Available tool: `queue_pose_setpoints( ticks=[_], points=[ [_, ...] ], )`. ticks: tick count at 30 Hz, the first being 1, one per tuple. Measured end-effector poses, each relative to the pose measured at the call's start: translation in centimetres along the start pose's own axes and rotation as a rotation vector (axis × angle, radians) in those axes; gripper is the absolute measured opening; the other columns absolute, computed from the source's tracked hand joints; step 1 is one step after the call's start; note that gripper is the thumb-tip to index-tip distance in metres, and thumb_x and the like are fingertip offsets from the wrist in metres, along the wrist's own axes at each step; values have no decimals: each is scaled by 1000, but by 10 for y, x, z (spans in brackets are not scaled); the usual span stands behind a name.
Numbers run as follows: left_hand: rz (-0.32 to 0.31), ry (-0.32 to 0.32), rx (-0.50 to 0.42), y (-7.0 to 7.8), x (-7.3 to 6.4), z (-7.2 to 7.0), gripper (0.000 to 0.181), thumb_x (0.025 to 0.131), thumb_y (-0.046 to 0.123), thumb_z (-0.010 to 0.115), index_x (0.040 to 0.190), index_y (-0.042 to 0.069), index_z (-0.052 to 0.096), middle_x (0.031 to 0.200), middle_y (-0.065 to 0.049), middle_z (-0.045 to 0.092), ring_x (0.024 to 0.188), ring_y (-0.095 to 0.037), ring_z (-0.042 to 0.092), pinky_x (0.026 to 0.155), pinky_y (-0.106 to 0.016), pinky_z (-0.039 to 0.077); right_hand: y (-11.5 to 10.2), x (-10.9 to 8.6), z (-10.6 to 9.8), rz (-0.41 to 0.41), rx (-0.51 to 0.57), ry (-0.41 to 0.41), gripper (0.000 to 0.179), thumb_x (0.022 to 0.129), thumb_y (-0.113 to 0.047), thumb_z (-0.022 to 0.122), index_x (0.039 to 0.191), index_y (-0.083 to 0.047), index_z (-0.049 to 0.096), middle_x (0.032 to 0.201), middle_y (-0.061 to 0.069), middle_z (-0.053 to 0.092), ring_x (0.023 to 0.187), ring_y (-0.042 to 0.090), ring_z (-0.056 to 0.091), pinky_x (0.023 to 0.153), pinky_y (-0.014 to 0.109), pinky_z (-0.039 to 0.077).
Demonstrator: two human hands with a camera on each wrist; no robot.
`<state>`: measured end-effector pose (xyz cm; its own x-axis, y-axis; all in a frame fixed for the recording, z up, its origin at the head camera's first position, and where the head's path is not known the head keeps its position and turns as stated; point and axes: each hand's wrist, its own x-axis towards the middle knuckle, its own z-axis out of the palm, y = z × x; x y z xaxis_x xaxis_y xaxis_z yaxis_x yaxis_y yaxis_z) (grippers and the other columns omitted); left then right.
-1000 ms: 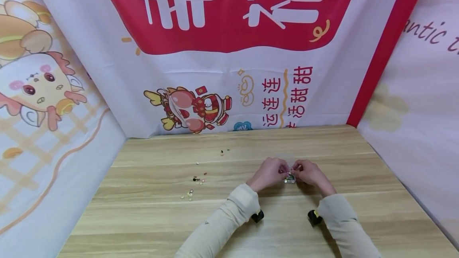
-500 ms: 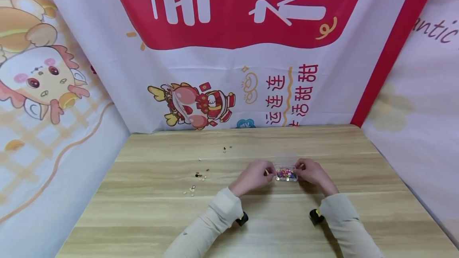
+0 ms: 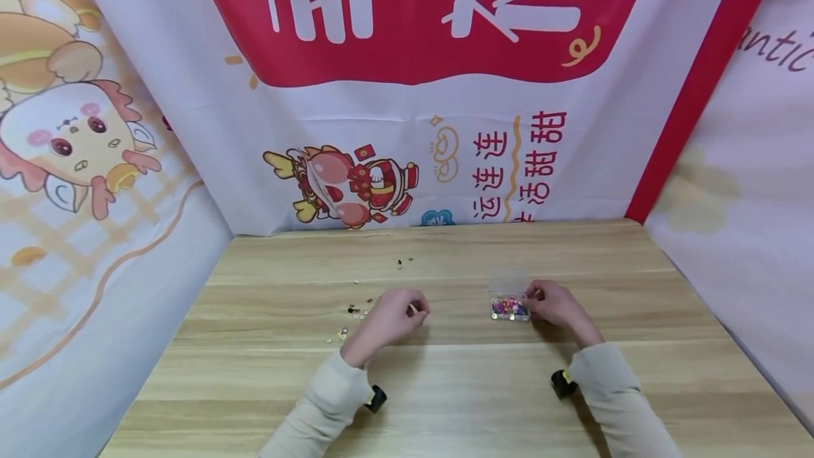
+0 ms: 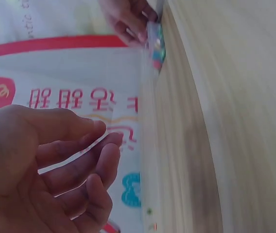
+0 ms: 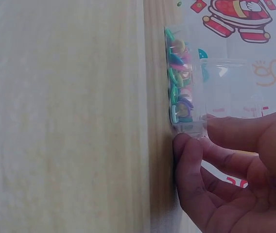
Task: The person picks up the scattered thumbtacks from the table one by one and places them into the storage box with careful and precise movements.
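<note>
A small clear plastic box [image 3: 509,316] stands on the table, its transparent lid [image 3: 509,279] tipped up at the back. Small multicoloured button-like discs [image 5: 179,73] fill it. My right hand [image 3: 555,304] grips the box's right end between thumb and fingers, as the right wrist view shows. Well to the left, my left hand [image 3: 393,316] hovers above the table beside a scatter of loose discs [image 3: 352,310]. Its fingers [image 4: 109,160] are loosely bent, with a gap between thumb and fingertips and nothing seen in them.
More loose discs [image 3: 343,333] lie on the wooden table [image 3: 458,401] at the left, and a few tiny pieces [image 3: 400,263] lie farther back. A printed cloth [image 3: 407,104] hangs along the back edge, with others at both sides.
Both hands were together at the box. My left hand has moved away to the left, toward the loose discs, uncovering the box's contents. My right hand has stayed at the box.
</note>
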<state>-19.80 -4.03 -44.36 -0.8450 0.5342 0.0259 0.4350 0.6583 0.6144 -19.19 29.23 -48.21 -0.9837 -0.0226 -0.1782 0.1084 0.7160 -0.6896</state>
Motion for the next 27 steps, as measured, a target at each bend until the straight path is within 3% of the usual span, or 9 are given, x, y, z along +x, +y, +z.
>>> queue_pose_setpoints(
  ticks=[7, 11, 16, 22, 27],
  points=[
    [-15, 67, 46, -25, -29, -15, 5, 88, 5, 70, 92, 5, 72, 84, -1, 70, 72, -8, 60, 61, -20, 50, 0, 0, 0, 5, 9, -12, 15, 93, -12, 64, 100, 1, 63, 87, 12, 65, 72, 18, 61, 64, 29, 49],
    [-61, 114, 85, -38, -42, -23, 5, 85, 2, 73, 89, 6, 71, 81, 0, 69, 69, -8, 58, 59, -20, 49, 0, 0, -1, 11, 10, -7, 15, 93, -12, 64, 100, 1, 62, 87, 12, 64, 72, 18, 60, 64, 29, 49],
    [-135, 149, 149, -55, -59, -32, 11, 81, -1, 75, 86, 8, 70, 81, 0, 68, 72, -10, 60, 65, -25, 51, -1, -1, -2, 5, 15, -9, 16, 94, -13, 64, 100, 2, 62, 87, 13, 64, 72, 18, 61, 64, 29, 49],
    [-140, 187, 228, -72, -75, -36, 14, 76, -2, 77, 84, 6, 70, 83, -6, 69, 78, -21, 63, 73, -36, 53, -2, -2, -2, 2, 28, -6, 15, 94, -13, 64, 99, 1, 62, 86, 11, 64, 72, 18, 60, 64, 29, 49],
    [-177, 168, 275, -82, -81, -34, 15, 76, 1, 79, 87, 6, 70, 86, -6, 66, 82, -20, 61, 79, -40, 54, -1, -2, -2, 3, 30, -4, 15, 94, -13, 64, 99, 1, 62, 85, 12, 63, 72, 18, 60, 64, 29, 48]
  ],
)
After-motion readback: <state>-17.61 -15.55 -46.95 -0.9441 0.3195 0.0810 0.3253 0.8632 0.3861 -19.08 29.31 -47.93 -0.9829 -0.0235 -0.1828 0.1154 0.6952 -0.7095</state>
